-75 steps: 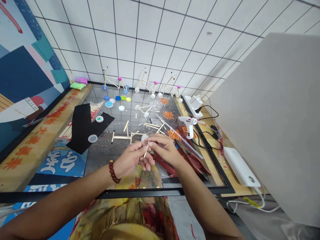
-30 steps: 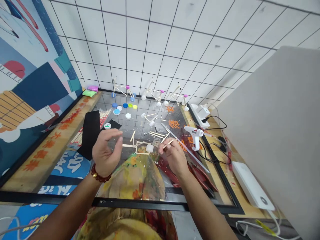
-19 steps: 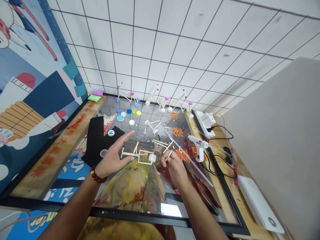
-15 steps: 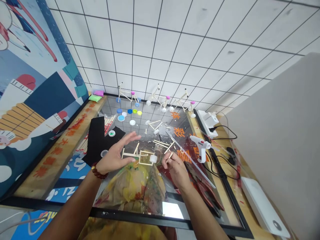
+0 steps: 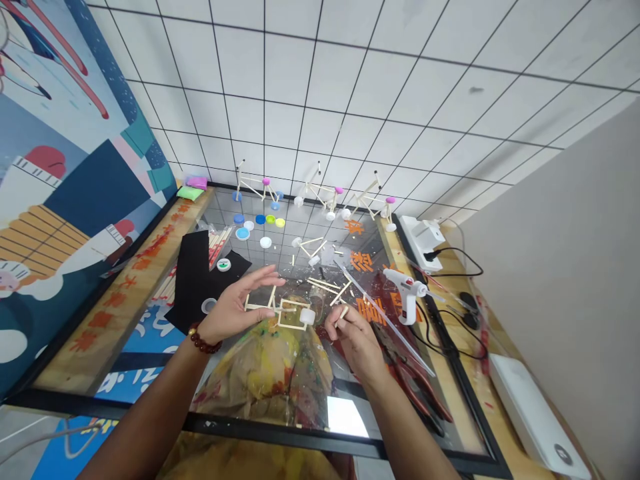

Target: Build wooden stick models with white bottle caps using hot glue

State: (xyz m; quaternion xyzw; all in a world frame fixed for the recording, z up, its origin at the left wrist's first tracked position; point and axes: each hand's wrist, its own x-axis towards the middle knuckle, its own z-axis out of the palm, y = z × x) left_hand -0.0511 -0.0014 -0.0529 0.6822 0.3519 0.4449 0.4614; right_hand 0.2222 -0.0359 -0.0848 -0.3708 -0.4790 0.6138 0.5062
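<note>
My left hand [image 5: 233, 308] is beside a small frame of pale wooden sticks [image 5: 292, 327], thumb and fingers apart and nothing gripped between them. A white bottle cap [image 5: 307, 317] sits at the right end of that frame on the glass tabletop. My right hand [image 5: 359, 341], to the right of the frame, pinches a short wooden stick [image 5: 343, 313] between thumb and fingers. Just beyond it lie several loose sticks [image 5: 325, 285]. Farther back rests another stick piece with white caps [image 5: 312, 247].
A white glue gun [image 5: 407, 293] stands at the right, with a clear glue stick [image 5: 385, 317] and red-handled pliers [image 5: 417, 383] nearby. Coloured caps [image 5: 261, 219], black sheets [image 5: 190, 280] and a power strip [image 5: 419, 243] lie around. Three stick models [image 5: 320, 190] line the back edge.
My left hand's thumb and fingers have come slightly closer together by the frame. My right hand keeps the short stick, now tipped slightly more upright. The view has shifted a little.
</note>
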